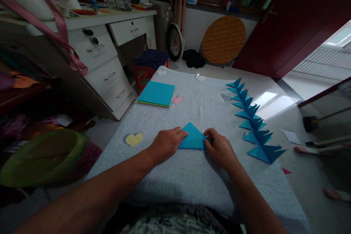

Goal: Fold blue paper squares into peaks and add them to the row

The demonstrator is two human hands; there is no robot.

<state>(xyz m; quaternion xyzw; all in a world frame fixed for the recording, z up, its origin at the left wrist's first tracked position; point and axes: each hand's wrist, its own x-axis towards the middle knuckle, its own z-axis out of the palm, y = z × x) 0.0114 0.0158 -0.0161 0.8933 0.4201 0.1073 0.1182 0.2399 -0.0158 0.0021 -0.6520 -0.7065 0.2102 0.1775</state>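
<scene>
A blue paper folded into a triangle (192, 136) lies on the grey-white padded cloth (192, 109) in front of me. My left hand (166, 142) presses its left corner with curled fingers. My right hand (219, 148) pinches the paper's right corner. A row of several finished blue folded pieces (253, 122) runs along the cloth's right side, beyond my right hand. A stack of square blue sheets (157, 94) lies at the far left of the cloth.
White desk with drawers (109, 58) stands at left, a red stool (149, 66) behind the cloth. A green bag (41, 157) sits at lower left. A round wooden board (223, 39) leans on the far wall. Broom handles (323, 117) lie at right.
</scene>
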